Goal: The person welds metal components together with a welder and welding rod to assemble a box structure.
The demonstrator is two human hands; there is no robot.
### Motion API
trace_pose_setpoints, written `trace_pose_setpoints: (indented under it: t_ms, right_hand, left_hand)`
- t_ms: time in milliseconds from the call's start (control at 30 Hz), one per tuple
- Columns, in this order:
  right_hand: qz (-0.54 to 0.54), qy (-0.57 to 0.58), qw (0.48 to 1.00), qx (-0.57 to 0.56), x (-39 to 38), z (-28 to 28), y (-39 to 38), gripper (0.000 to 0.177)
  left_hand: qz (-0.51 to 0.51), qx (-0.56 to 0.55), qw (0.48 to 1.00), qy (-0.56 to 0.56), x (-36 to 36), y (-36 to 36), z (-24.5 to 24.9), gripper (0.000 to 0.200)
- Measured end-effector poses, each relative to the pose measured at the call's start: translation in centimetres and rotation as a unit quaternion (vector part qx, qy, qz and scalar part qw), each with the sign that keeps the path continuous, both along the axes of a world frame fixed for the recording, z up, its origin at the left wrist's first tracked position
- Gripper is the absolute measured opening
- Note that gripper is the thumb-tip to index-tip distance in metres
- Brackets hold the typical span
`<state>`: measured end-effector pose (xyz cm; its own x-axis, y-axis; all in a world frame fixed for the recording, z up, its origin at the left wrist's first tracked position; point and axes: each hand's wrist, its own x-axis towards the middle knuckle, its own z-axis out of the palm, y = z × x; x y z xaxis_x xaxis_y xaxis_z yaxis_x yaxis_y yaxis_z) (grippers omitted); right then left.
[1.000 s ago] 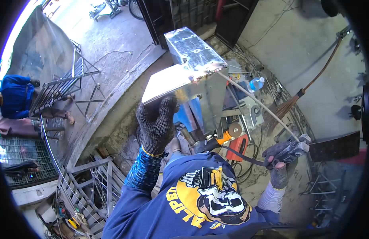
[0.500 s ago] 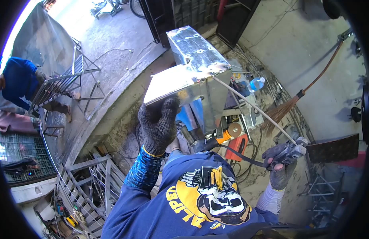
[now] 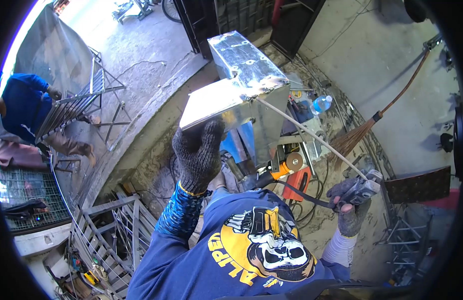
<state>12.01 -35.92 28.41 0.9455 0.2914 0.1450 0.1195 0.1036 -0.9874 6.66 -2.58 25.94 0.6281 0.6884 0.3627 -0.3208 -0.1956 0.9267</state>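
My left hand (image 3: 199, 152), in a dark knitted glove, grips the lower edge of a shiny sheet-metal box (image 3: 249, 60) held up in front of me. At the lower right my right hand (image 3: 350, 205), in a glove with bare fingertips, is closed around a welding electrode holder (image 3: 369, 185). A long thin electrode rod (image 3: 311, 134) runs from the holder up to the box, its tip at or very near the corner seam. Weld marks show along that seam.
An orange angle grinder (image 3: 281, 171), a red case (image 3: 296, 185) and a water bottle (image 3: 321, 104) lie beyond the box. A broom (image 3: 359, 136) leans at the right. A co-worker in blue (image 3: 25, 102) bends over a metal frame (image 3: 86, 102) at the left.
The rod's tip has shifted slightly left along the seam, and my right hand has moved slightly left with the holder. The co-worker's arm and legs have changed position.
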Motion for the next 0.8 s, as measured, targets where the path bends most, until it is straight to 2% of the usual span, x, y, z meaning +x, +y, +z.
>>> trace_pose_setpoints:
  t_ms: [233, 567, 800]
  right_hand:
    - [0.004, 0.036, 0.999, -0.027, -0.3, 0.3, 0.0, 0.047]
    - [0.030, 0.008, 0.999, -0.008, 0.1, -0.6, -0.2, 0.045]
    - [0.019, 0.026, 0.999, -0.015, -0.1, -0.8, -0.6, 0.052]
  left_hand:
    - [0.003, -0.002, 1.000, -0.013, 0.1, 0.0, -0.4, 0.020]
    - [-0.002, 0.011, 1.000, -0.005, -0.1, 0.0, -0.1, 0.019]
    - [0.003, -0.006, 1.000, -0.018, 0.1, -0.2, -0.3, 0.019]
